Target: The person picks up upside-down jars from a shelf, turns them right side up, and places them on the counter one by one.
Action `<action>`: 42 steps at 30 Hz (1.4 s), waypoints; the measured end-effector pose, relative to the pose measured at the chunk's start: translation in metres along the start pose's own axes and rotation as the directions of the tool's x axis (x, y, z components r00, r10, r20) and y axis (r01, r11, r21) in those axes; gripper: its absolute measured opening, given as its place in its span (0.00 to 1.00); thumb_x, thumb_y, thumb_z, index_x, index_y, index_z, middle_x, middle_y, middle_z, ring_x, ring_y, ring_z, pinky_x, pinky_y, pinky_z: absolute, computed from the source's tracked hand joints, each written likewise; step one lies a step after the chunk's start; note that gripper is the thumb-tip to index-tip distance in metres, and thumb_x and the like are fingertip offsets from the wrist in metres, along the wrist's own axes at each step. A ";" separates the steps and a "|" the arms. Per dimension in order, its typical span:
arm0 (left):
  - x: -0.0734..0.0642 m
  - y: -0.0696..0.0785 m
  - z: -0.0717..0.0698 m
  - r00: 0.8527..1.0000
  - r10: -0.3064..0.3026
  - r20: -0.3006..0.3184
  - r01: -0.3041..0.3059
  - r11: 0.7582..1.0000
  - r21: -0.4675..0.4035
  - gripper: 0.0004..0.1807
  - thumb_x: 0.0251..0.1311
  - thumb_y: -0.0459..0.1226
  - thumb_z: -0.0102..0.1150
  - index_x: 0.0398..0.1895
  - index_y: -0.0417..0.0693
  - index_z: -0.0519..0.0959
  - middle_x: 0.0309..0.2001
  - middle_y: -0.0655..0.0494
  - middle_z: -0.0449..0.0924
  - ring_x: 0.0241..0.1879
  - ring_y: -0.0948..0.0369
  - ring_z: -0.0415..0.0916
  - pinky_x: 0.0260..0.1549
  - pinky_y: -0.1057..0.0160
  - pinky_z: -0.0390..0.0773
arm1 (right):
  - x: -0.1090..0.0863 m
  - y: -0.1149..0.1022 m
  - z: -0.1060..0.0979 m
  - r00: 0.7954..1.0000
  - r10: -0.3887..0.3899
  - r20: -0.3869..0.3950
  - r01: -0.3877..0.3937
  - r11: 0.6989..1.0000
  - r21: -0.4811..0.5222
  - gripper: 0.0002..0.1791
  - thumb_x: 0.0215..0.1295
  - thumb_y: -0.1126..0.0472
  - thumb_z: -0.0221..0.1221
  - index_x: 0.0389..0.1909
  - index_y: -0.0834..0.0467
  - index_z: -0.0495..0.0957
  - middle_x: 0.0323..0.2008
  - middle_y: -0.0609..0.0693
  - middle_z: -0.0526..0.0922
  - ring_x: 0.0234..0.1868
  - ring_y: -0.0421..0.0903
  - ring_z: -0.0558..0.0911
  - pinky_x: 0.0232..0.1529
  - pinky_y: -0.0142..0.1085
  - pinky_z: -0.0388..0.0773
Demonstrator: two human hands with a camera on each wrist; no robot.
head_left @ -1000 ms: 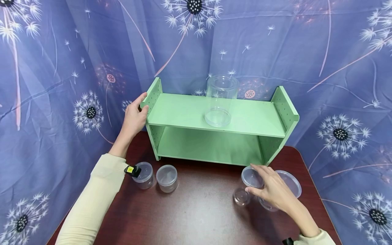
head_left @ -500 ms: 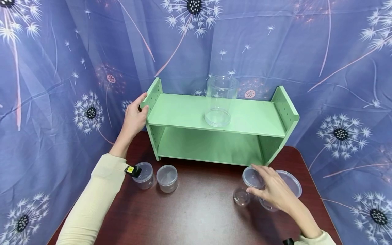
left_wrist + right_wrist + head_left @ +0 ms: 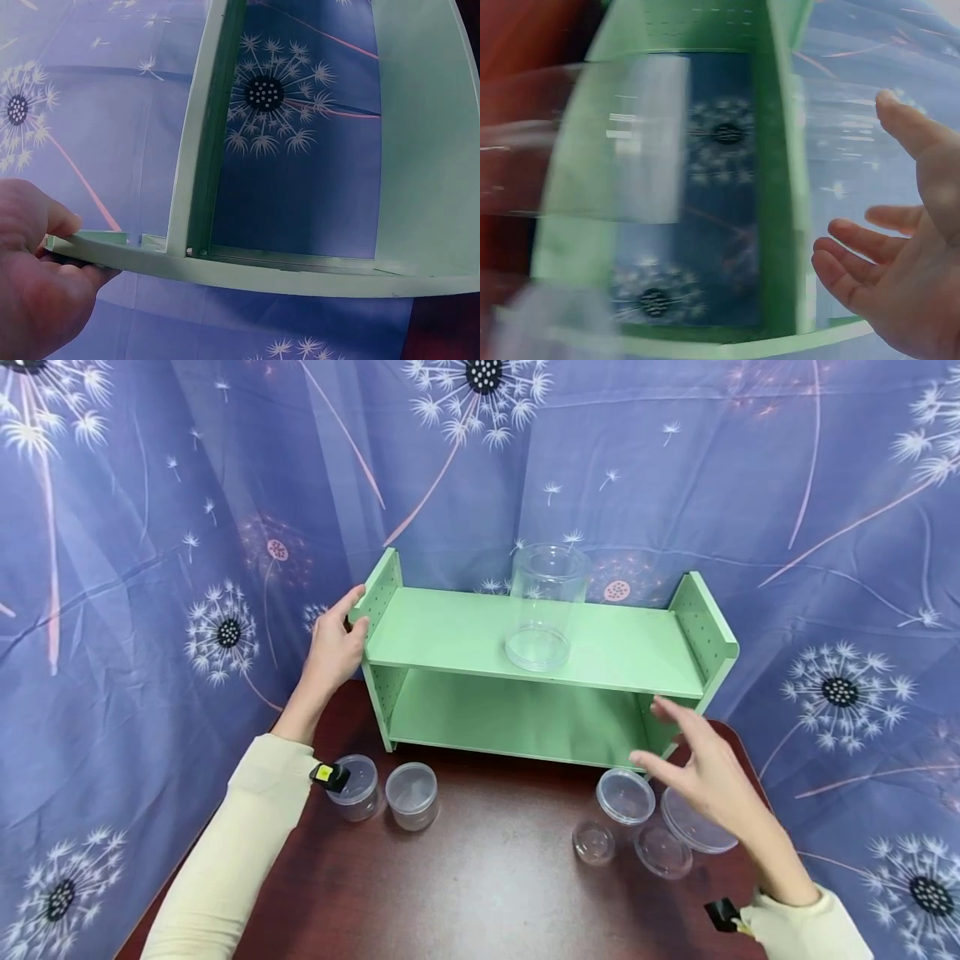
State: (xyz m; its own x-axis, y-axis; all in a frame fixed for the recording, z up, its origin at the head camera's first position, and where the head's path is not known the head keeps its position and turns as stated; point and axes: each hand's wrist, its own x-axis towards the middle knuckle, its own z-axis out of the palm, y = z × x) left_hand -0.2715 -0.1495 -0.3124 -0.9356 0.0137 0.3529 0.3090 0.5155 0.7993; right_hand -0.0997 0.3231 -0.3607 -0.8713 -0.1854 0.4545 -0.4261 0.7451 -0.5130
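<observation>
My left hand (image 3: 333, 639) grips the upper end of the left side panel of a green two-tier shelf (image 3: 442, 622). In the left wrist view, the thumb and fingers (image 3: 52, 296) clasp both faces of that panel. My right hand (image 3: 708, 772), thumb and fingers spread with nothing between them, hovers near the shelf's right end, above two clear plastic jars. The narrower jar (image 3: 626, 797) stands to the left of the wider jar (image 3: 697, 827), which the hand partly covers. Upright on the upper shelf is a tall clear jar (image 3: 538, 647).
Two short, lidded clear jars (image 3: 412, 796) stand on the dark red-brown table (image 3: 480, 893) at the left, one partly behind the left wrist strap. A blue dandelion-print cloth (image 3: 600, 460) hangs behind and at both sides. The lower shelf (image 3: 510, 718) has bare green boards.
My right hand has lifted off the jars at the right and moved up toward the shelf's right end. The left hand keeps its grip on the panel. The view has shifted slightly.
</observation>
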 end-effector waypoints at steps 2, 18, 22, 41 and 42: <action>0.000 0.000 0.000 1.000 0.006 -0.001 -0.006 1.000 0.000 0.30 0.76 0.32 0.49 0.79 0.48 0.64 0.74 0.46 0.68 0.10 0.67 0.54 0.12 0.69 0.62 | 0.013 -0.004 -0.009 0.999 0.019 -0.038 -0.018 0.999 0.035 0.47 0.58 0.61 0.76 0.76 0.63 0.64 0.61 0.61 0.79 0.46 0.37 0.77 0.45 0.24 0.74; 0.001 -0.003 0.002 0.999 0.027 -0.029 -0.027 1.000 0.012 0.29 0.75 0.31 0.50 0.78 0.46 0.66 0.70 0.44 0.72 0.10 0.68 0.52 0.12 0.68 0.60 | 0.108 -0.020 -0.034 0.978 0.198 -0.071 -0.177 0.955 0.239 0.46 0.69 0.53 0.68 0.81 0.57 0.55 0.70 0.59 0.71 0.69 0.54 0.71 0.60 0.34 0.73; 0.002 -0.004 0.003 0.999 0.032 -0.038 -0.031 0.999 0.022 0.29 0.75 0.31 0.49 0.78 0.47 0.67 0.70 0.44 0.72 0.09 0.68 0.52 0.12 0.68 0.60 | 0.127 -0.024 -0.026 0.975 0.215 -0.062 -0.190 0.941 0.282 0.47 0.68 0.52 0.68 0.82 0.57 0.54 0.71 0.58 0.71 0.71 0.54 0.70 0.63 0.42 0.73; 0.001 -0.003 0.005 0.998 0.020 -0.055 -0.019 1.000 0.014 0.28 0.75 0.32 0.49 0.77 0.49 0.68 0.71 0.44 0.71 0.09 0.69 0.51 0.10 0.68 0.59 | 0.181 -0.045 0.012 0.972 0.230 0.037 -0.229 0.914 0.335 0.54 0.64 0.41 0.69 0.82 0.57 0.52 0.74 0.60 0.67 0.70 0.60 0.72 0.69 0.53 0.70; 0.000 -0.003 0.004 0.998 0.018 -0.053 -0.018 1.000 0.011 0.28 0.75 0.32 0.49 0.77 0.49 0.68 0.71 0.44 0.71 0.09 0.69 0.51 0.10 0.68 0.59 | 0.183 -0.045 0.014 0.971 0.236 0.045 -0.237 0.910 0.339 0.55 0.64 0.40 0.69 0.82 0.57 0.51 0.74 0.60 0.66 0.70 0.60 0.72 0.68 0.53 0.70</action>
State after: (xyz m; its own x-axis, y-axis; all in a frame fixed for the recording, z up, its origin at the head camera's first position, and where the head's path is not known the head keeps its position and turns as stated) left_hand -0.2736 -0.1475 -0.3171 -0.9193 -0.0224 0.3929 0.3236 0.5250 0.7872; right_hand -0.2431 0.2462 -0.2647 -0.9573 -0.0331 0.2872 -0.2640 0.5053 -0.8216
